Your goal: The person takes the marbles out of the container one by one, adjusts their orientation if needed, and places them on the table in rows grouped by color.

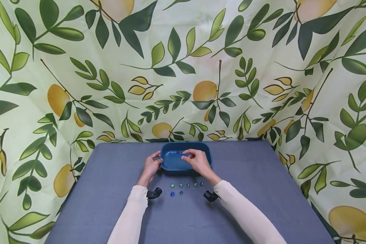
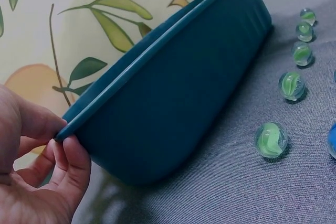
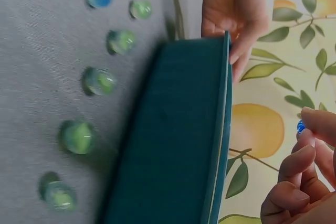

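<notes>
In the head view, a left sleeve (image 1: 128,213) at the lower edge, left of centre, and a right sleeve (image 1: 247,212) at lower right match: long, plain, off-white cloth with a faintly pinkish cast, smooth along the forearm, softly creased and a little gathered at the cuffs. The sleeves taper toward the wrists. At each cuff, on the inner side, juts a small black piece; the left black piece (image 1: 154,193) is stubby and bent, its face dotted with tiny marks or holes, while the right black piece (image 1: 211,196) is curved and rounded, its details too small to tell. Beyond the cuffs, the left grip (image 1: 151,166) and right grip (image 1: 198,161) are bare five-fingered hands.
</notes>
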The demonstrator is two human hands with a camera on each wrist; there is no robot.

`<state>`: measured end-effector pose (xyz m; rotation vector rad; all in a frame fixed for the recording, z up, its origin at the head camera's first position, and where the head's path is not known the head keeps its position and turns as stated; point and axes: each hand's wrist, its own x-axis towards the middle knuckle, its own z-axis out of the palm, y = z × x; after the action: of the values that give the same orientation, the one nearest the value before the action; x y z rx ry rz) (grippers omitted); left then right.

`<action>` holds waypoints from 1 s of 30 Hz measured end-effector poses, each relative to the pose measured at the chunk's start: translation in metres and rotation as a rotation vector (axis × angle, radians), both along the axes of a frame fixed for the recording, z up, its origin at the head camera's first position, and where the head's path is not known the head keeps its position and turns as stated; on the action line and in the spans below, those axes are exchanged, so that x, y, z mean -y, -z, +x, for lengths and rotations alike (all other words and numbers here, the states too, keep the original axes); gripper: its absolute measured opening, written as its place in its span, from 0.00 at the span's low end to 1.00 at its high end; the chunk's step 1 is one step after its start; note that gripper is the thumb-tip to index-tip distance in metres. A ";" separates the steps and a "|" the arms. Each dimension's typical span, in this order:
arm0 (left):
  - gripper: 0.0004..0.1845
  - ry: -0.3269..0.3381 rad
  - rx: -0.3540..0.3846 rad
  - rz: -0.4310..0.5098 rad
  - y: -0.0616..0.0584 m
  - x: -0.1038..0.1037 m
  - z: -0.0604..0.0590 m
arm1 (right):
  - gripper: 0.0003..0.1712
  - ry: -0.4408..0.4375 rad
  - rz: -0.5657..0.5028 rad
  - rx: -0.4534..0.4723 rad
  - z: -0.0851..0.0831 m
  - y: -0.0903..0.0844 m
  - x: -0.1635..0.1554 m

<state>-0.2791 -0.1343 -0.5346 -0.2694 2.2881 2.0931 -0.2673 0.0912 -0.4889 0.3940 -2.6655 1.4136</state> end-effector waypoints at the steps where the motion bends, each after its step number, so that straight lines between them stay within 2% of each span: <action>1: 0.27 0.002 0.001 0.000 0.000 0.000 0.000 | 0.12 -0.002 -0.002 0.001 0.004 0.001 -0.002; 10: 0.27 -0.001 0.013 -0.011 0.001 0.000 0.000 | 0.09 0.001 0.019 0.010 0.035 0.013 -0.017; 18: 0.27 0.003 0.027 -0.007 0.000 0.002 -0.001 | 0.05 0.006 0.036 0.045 0.057 0.025 -0.024; 30: 0.27 0.012 0.023 -0.002 0.002 0.003 -0.003 | 0.06 -0.062 0.010 0.091 0.085 0.050 -0.028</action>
<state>-0.2820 -0.1368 -0.5363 -0.2771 2.2734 2.0714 -0.1822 0.1196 -0.5388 0.4267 -2.7557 1.4698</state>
